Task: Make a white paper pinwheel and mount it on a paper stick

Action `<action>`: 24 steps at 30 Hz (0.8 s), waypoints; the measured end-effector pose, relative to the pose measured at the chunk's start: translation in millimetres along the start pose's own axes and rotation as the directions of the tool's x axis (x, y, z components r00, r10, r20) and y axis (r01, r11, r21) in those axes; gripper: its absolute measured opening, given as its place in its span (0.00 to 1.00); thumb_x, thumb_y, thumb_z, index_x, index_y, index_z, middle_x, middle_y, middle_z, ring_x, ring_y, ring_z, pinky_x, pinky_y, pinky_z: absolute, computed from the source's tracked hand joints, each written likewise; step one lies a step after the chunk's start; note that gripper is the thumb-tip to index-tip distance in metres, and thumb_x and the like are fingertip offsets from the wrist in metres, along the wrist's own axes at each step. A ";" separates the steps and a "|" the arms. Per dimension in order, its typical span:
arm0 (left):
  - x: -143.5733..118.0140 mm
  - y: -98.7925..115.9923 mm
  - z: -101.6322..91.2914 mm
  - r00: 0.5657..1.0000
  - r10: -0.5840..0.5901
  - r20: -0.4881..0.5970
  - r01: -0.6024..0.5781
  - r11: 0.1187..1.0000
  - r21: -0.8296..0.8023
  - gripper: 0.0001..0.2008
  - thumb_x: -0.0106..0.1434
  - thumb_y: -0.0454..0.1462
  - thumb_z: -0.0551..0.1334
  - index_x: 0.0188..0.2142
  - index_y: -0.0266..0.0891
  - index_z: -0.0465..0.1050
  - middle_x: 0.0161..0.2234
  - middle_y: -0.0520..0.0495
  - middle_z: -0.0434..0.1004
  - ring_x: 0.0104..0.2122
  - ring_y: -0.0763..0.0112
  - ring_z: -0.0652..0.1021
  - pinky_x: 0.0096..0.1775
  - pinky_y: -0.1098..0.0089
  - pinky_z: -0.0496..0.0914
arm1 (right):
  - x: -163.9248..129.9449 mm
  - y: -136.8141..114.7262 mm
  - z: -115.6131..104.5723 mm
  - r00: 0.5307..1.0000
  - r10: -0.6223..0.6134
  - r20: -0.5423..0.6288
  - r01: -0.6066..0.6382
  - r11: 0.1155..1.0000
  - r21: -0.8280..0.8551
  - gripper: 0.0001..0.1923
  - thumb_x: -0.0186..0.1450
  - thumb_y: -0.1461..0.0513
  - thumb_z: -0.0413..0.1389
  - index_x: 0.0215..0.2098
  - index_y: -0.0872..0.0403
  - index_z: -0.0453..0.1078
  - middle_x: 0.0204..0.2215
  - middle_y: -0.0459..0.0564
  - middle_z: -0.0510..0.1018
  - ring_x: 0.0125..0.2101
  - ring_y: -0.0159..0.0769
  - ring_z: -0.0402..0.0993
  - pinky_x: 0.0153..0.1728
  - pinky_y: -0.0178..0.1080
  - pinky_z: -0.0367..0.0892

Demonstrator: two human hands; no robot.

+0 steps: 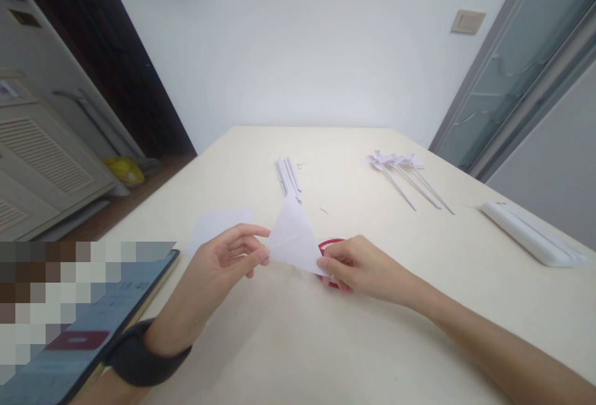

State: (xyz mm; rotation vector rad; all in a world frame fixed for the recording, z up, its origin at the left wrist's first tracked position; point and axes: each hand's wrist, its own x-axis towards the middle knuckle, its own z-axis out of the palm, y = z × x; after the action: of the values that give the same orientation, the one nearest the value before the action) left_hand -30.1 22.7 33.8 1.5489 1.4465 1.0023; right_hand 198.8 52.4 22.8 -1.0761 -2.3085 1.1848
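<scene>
Paper triangle [295, 238] hangs between my hands over the table's [298, 343] middle: left hand [218, 268] pinches its left corner, right hand [358, 265] pinches the lower right, above red scissors [328, 246]. I'd match edges before creasing.

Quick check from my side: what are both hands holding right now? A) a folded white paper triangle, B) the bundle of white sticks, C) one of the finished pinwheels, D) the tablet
A: the left hand and right hand each pinch a corner of the folded white paper triangle, lifted above the table; the pinwheels lie far off.
</scene>
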 end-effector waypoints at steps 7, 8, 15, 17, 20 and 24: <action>0.8 -2.8 3.8 0.996 -0.013 0.087 0.014 1.000 0.000 0.08 0.58 0.37 0.60 0.38 0.41 0.65 0.24 0.55 0.69 0.24 0.75 0.68 0.27 0.75 0.63 | 4.4 3.4 8.7 0.998 0.012 0.058 -0.014 1.000 0.022 0.15 0.64 0.56 0.46 0.25 0.56 0.65 0.20 0.45 0.71 0.21 0.29 0.67 0.22 0.30 0.60; 0.6 -3.0 3.3 0.996 -0.003 0.086 0.003 1.000 0.003 0.08 0.58 0.38 0.60 0.39 0.42 0.65 0.24 0.55 0.69 0.24 0.75 0.68 0.27 0.75 0.63 | 4.6 3.9 9.4 0.997 0.012 0.077 -0.017 0.998 0.063 0.15 0.65 0.58 0.45 0.26 0.56 0.66 0.19 0.45 0.70 0.20 0.29 0.67 0.23 0.30 0.61; -0.3 -0.6 -1.3 0.999 0.052 0.009 -0.052 0.999 0.006 0.09 0.58 0.39 0.60 0.39 0.43 0.66 0.25 0.54 0.71 0.27 0.73 0.70 0.26 0.76 0.64 | 2.9 -0.1 7.3 0.994 0.000 0.111 -0.035 0.950 0.311 0.10 0.64 0.65 0.45 0.33 0.57 0.67 0.19 0.44 0.67 0.22 0.28 0.66 0.25 0.30 0.62; -0.9 1.1 -1.6 0.999 0.050 0.000 -0.050 0.999 0.005 0.09 0.57 0.38 0.60 0.39 0.43 0.66 0.25 0.53 0.71 0.27 0.73 0.70 0.26 0.76 0.64 | 1.7 -1.2 5.8 0.992 -0.022 0.123 -0.018 0.947 0.321 0.10 0.65 0.66 0.44 0.34 0.56 0.67 0.20 0.43 0.67 0.23 0.27 0.65 0.26 0.30 0.62; -1.3 3.8 -2.0 0.998 0.052 -0.040 -0.052 0.999 -0.001 0.08 0.57 0.38 0.60 0.38 0.42 0.67 0.25 0.54 0.71 0.26 0.73 0.70 0.26 0.76 0.64 | -0.7 -1.9 0.5 0.987 -0.056 0.149 0.010 0.956 0.292 0.11 0.65 0.67 0.43 0.36 0.55 0.66 0.25 0.45 0.70 0.26 0.28 0.66 0.28 0.31 0.62; 0.3 2.0 0.1 0.999 0.008 -0.033 -0.008 1.000 0.003 0.07 0.57 0.37 0.60 0.37 0.42 0.67 0.23 0.55 0.69 0.25 0.74 0.70 0.26 0.77 0.64 | -1.6 -2.3 -6.3 0.998 -0.019 0.053 0.006 0.975 0.223 0.07 0.64 0.63 0.48 0.40 0.53 0.64 0.30 0.46 0.72 0.29 0.30 0.67 0.30 0.33 0.62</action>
State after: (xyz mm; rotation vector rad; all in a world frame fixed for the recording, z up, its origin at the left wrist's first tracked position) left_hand -29.2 22.9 35.6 1.5478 1.4662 1.0355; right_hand 202.4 53.8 28.5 -0.9579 -2.1546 1.4447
